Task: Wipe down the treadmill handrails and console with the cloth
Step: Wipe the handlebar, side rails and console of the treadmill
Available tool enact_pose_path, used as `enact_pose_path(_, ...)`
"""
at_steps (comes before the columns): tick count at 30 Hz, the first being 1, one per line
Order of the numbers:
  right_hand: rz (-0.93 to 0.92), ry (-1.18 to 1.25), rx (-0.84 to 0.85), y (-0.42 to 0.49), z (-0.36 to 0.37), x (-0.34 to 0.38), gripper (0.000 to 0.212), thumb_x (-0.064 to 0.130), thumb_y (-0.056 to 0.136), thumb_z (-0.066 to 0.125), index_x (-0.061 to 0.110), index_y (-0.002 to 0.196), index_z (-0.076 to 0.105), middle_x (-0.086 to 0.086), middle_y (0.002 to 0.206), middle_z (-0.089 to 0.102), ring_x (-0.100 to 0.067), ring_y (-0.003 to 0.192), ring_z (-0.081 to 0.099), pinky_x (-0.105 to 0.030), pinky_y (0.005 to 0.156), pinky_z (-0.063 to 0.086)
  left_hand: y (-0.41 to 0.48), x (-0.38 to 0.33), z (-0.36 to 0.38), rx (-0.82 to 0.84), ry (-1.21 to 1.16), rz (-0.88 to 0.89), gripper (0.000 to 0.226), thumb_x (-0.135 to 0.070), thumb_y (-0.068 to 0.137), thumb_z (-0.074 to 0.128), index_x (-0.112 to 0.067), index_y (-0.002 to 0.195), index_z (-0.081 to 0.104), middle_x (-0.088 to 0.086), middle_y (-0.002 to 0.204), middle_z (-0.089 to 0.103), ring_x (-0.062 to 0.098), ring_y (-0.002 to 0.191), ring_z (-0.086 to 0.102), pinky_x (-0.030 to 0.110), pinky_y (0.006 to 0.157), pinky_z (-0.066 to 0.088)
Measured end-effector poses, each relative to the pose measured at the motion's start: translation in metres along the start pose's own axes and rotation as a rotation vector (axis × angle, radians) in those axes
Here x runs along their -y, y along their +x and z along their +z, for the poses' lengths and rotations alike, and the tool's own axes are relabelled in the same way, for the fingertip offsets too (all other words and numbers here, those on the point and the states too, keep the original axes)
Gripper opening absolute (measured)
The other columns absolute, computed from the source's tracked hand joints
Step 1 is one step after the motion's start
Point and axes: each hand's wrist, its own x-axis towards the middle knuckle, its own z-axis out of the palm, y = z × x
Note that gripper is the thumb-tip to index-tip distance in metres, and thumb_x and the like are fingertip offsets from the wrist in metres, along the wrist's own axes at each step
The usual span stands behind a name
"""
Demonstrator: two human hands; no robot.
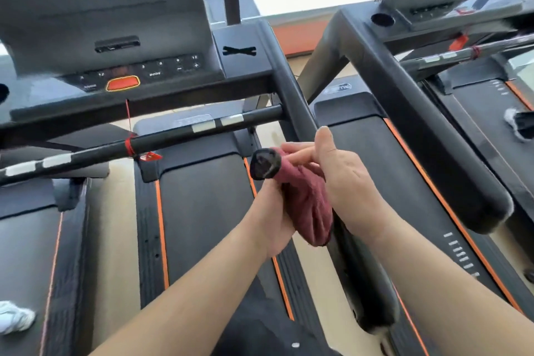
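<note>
Only the head view here, so: the biggest risk imo is the cloth (pixel 310 205) being all bunched up. It could skate along the right handrail (pixel 291 95) and miss the underside, or slip loose and drop onto the belt (pixel 208 211). Later on the console (pixel 115 23), a firm wipe could mash the red button (pixel 122 83) or snag the red cord (pixel 128 116) hanging at 6 o'clock from it. The cloth sits wadded over the handrail, round a dark rounded end (pixel 265 164) poking out at 10 o'clock. The right hand (pixel 344 182) clamps it from 3 o'clock, thumb up. The left hand (pixel 273 217) meets it from 7 o'clock, but its fingers are hidden, so I can't tell its grip.
</note>
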Motion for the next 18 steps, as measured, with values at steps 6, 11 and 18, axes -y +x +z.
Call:
enact_pose_path(6,-0.094,-0.194,-0.259,0.075,-0.003,0.011,0.059,0.043,0.108,0.037,0.014,0.079,0.080,0.009,0.087,0.078,0.001,0.088,0.069,-0.015,0.081,0.049,0.030,-0.069,-0.008,-0.319,0.348,0.127,0.026,-0.058,0.091,0.066,-0.039,0.108,0.061,-0.006,0.100,0.076,0.015,0.089,0.074,0.046,0.076,0.063)
enact_pose_path(11,-0.037,-0.277,-0.319,0.156,0.005,0.016,0.052,0.042,0.108,0.038,0.018,0.085,0.079,0.006,0.080,0.076,0.001,0.079,0.065,-0.012,0.073,0.046,0.088,-0.148,-0.030,-0.532,1.460,0.611,0.047,-0.066,0.080,0.052,-0.035,0.116,0.052,-0.012,0.114,0.057,0.021,0.104,0.056,0.039,0.078,0.047)
enact_pose_path(18,0.092,-0.614,-0.284,0.235,0.005,-0.019,0.023,0.033,0.103,0.048,0.021,0.109,0.066,0.001,0.111,0.063,-0.014,0.107,0.056,-0.030,0.095,0.041,0.182,-0.128,-0.091,-0.149,2.151,0.147,0.079,-0.069,0.097,0.031,-0.027,0.160,0.009,0.005,0.165,0.025,0.036,0.142,0.035,0.060,0.112,0.028)
